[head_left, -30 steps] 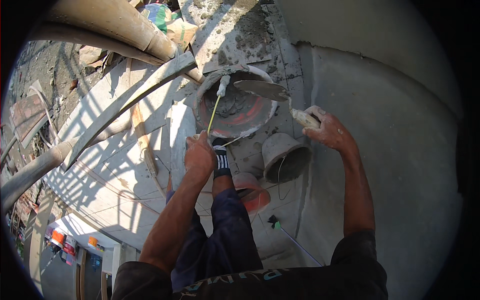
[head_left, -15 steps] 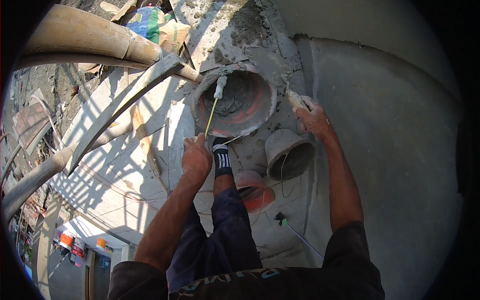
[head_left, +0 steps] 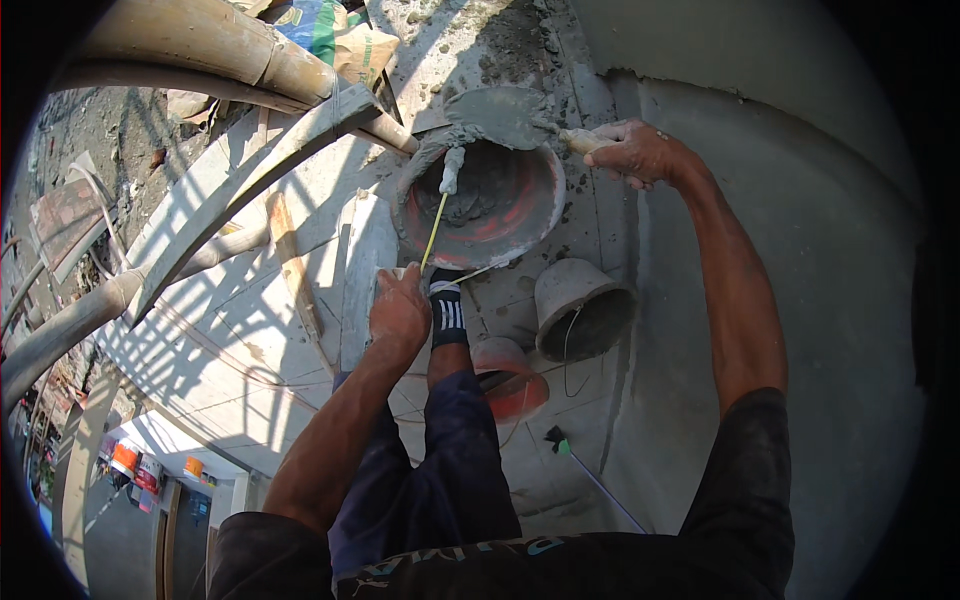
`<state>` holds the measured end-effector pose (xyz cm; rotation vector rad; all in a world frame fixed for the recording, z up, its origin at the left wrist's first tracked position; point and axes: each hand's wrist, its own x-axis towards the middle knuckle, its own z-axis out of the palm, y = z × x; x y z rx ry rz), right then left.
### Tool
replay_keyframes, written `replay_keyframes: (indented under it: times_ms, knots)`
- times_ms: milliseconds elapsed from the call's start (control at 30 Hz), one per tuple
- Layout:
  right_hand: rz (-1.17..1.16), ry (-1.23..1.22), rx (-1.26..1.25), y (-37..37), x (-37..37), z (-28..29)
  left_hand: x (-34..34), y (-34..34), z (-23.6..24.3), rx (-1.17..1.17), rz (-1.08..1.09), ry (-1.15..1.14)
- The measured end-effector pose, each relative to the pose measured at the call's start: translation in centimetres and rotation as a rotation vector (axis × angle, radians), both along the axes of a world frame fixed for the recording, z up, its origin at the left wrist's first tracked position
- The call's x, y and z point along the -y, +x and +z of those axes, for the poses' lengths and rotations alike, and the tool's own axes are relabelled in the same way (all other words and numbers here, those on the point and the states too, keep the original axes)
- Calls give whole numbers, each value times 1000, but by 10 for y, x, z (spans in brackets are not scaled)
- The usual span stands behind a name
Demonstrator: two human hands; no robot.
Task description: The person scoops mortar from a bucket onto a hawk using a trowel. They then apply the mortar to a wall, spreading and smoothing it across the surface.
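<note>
My right hand (head_left: pixel 640 155) is closed round the pale handle of a trowel (head_left: pixel 500 115). The mortar-coated blade lies over the far rim of a large bucket (head_left: pixel 555 215), which holds wet grey mortar (head_left: pixel 475 200). My left hand (head_left: pixel 400 310) is closed in front of the bucket, at the edge of a long pale board (head_left: pixel 368 270). Some pale material shows between its fingers, but the grip itself is hidden. A yellow cord or rod (head_left: pixel 434 230) runs from a mortar-caked lump (head_left: pixel 452 170) at the bucket down to beside this hand.
A grey bucket (head_left: pixel 585 310) and a red-and-grey one (head_left: pixel 515 385) lie tipped near my foot. Bamboo poles (head_left: pixel 190 50) and a curved plank (head_left: pixel 250 190) cross the left side. A plastered wall (head_left: pixel 780 300) rises on the right. A purple-handled tool (head_left: pixel 605 485) lies lower down.
My right hand has moved farther away and slightly rightward, and the trowel blade has swung from beside the bucket onto its far rim. My left hand stays nearly in place.
</note>
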<state>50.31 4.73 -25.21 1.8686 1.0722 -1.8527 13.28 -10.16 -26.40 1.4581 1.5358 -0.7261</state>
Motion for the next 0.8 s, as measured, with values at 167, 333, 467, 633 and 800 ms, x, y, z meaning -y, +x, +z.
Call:
replay_keyframes:
  times_ms: [167, 333, 467, 633, 800]
  knots:
    - [203, 32, 29, -3, -47, 11, -3, 7, 5, 6, -8, -47]
    - [490, 90, 15, -16, -49, 23, -16, 6, 8, 21, 113, -40]
    - [367, 364, -41, 1, 5, 32, -20, 2, -2, 8, 124, 13]
    - [225, 181, 135, -22, 104, 44, -23, -4, -2, 12, 118, 4]
    - [285, 100, 333, -80, 139, 4, -29, -1, -3, 5, 77, -26]
